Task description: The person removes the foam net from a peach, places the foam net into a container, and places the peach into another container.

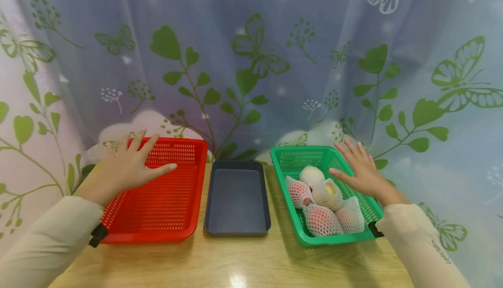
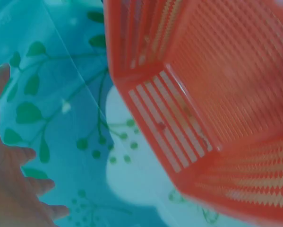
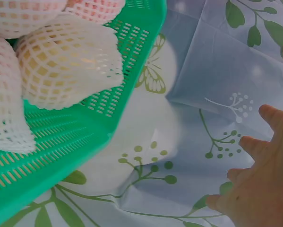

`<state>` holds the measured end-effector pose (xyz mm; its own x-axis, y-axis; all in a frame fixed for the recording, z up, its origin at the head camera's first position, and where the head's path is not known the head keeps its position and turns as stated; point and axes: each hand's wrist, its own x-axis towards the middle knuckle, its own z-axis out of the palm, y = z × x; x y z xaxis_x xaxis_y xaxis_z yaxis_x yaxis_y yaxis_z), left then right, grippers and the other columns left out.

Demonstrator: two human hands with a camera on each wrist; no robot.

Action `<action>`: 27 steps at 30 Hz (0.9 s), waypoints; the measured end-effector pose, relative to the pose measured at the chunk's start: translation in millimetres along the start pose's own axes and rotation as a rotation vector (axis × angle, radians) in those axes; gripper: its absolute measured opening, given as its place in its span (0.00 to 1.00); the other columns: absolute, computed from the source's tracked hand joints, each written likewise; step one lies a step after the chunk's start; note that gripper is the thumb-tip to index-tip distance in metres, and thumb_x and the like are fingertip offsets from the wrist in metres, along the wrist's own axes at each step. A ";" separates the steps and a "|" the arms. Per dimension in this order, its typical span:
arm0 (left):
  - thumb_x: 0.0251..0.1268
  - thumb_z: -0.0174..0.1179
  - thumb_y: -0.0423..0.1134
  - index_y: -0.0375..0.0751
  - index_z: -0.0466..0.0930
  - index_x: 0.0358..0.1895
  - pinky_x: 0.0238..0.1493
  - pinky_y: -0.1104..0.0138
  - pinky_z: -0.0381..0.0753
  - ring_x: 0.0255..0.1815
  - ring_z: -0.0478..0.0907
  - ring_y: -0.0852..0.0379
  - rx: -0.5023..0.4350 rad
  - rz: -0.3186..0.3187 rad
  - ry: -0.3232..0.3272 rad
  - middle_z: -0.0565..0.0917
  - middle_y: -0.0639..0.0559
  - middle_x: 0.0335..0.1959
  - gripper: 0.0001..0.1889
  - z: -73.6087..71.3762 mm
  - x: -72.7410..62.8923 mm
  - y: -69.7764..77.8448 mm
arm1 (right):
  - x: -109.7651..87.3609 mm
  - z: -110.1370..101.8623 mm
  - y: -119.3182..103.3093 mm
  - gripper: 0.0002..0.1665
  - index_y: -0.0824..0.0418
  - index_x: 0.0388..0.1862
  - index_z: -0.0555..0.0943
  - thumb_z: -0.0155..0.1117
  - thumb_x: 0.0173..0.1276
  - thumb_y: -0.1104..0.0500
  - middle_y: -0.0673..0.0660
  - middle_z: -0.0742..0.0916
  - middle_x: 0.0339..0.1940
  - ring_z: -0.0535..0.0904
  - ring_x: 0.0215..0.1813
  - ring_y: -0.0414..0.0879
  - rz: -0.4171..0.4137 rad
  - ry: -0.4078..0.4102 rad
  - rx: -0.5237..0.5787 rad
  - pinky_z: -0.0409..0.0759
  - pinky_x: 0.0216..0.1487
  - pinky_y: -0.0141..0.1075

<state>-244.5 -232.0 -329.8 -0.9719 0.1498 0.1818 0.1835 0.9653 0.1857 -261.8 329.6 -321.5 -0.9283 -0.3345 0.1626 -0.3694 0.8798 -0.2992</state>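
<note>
My left hand (image 1: 131,166) hovers over the left side of a red plastic basket (image 1: 157,231), fingers spread and holding nothing. In the left wrist view the slatted corner of that basket (image 2: 169,123) shows beside the hand (image 2: 18,184). My right hand (image 1: 361,172), also with fingers spread and nothing held, is over the right edge of a green basket (image 1: 288,205). Inside the green basket lie several fruits in white foam nets, among them a reddish one (image 1: 322,220) and a yellowish one (image 1: 328,194). The right wrist view shows a netted yellowish fruit (image 3: 65,61) close up.
Between the two baskets a dark grey rectangular tray (image 1: 237,200) lies on the light wooden table (image 1: 235,262). Behind the table hangs a curtain (image 1: 220,61) with a leaf and butterfly print.
</note>
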 end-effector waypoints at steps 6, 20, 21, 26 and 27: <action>0.54 0.50 0.76 0.50 0.43 0.78 0.61 0.26 0.30 0.71 0.38 0.23 -0.087 0.045 0.031 0.45 0.34 0.76 0.54 9.0 2.7 29.1 | -8.1 8.6 3.8 0.47 0.49 0.79 0.44 0.55 0.71 0.41 0.63 0.43 0.79 0.28 0.76 0.66 -0.009 0.000 0.037 0.33 0.64 0.73; 0.52 0.51 0.76 0.55 0.42 0.78 0.67 0.31 0.34 0.74 0.37 0.29 -0.263 0.109 -0.047 0.41 0.42 0.78 0.54 64.0 13.9 91.2 | -33.8 45.5 16.2 0.46 0.48 0.79 0.46 0.59 0.70 0.47 0.65 0.48 0.78 0.37 0.75 0.69 -0.036 -0.023 0.170 0.46 0.59 0.77; 0.52 0.53 0.76 0.55 0.42 0.78 0.67 0.32 0.35 0.74 0.37 0.29 -0.285 0.118 -0.048 0.41 0.42 0.78 0.53 66.9 13.9 95.9 | -35.9 47.7 16.5 0.46 0.48 0.79 0.46 0.59 0.70 0.48 0.65 0.49 0.78 0.39 0.75 0.70 -0.041 -0.025 0.175 0.48 0.58 0.77; 0.55 0.56 0.71 0.53 0.45 0.77 0.69 0.33 0.38 0.75 0.38 0.30 -0.374 0.155 -0.050 0.44 0.40 0.78 0.51 80.7 12.8 120.1 | -45.5 58.6 17.9 0.44 0.50 0.78 0.48 0.59 0.71 0.49 0.67 0.53 0.77 0.45 0.74 0.71 -0.042 -0.037 0.216 0.52 0.59 0.75; 0.55 0.56 0.71 0.53 0.45 0.77 0.69 0.33 0.39 0.75 0.38 0.30 -0.389 0.159 -0.056 0.44 0.41 0.78 0.51 83.4 12.6 124.9 | -47.3 60.9 18.5 0.44 0.50 0.78 0.49 0.59 0.71 0.49 0.67 0.54 0.76 0.46 0.74 0.71 -0.039 -0.036 0.224 0.53 0.59 0.74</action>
<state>-246.2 -91.7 -384.8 -0.9315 0.3123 0.1867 0.3635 0.7783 0.5120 -227.4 341.1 -392.0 -0.9128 -0.3818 0.1452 -0.4011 0.7705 -0.4953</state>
